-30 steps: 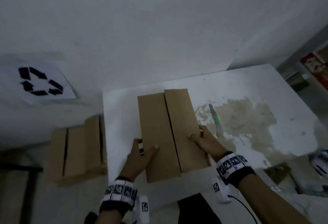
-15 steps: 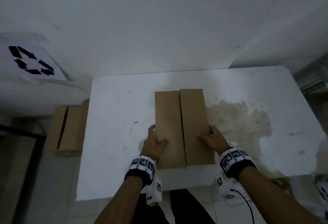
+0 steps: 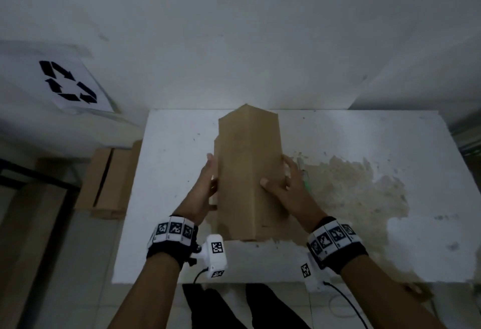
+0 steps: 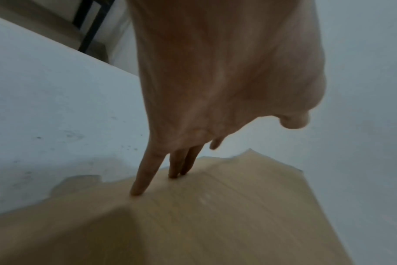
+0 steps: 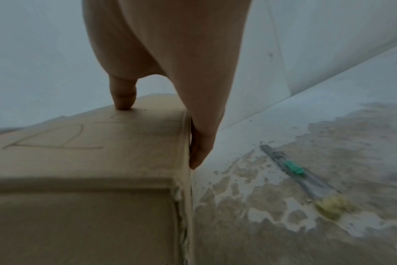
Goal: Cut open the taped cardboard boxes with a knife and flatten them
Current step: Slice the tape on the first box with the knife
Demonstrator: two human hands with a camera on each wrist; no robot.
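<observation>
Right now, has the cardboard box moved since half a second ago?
Yes. The cardboard box has rolled about its length: a corner edge now faces up, not the seam, and its far end reaches the table's back edge.

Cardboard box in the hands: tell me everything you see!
The cardboard box is brown, long and narrow, turned so one folded edge runs along its top like a roof ridge. Faint drawn lines mark one face. It rests on the white table. The left hand presses straight fingers against its left side; the right hand has its thumb on top, fingers down its right side.
</observation>
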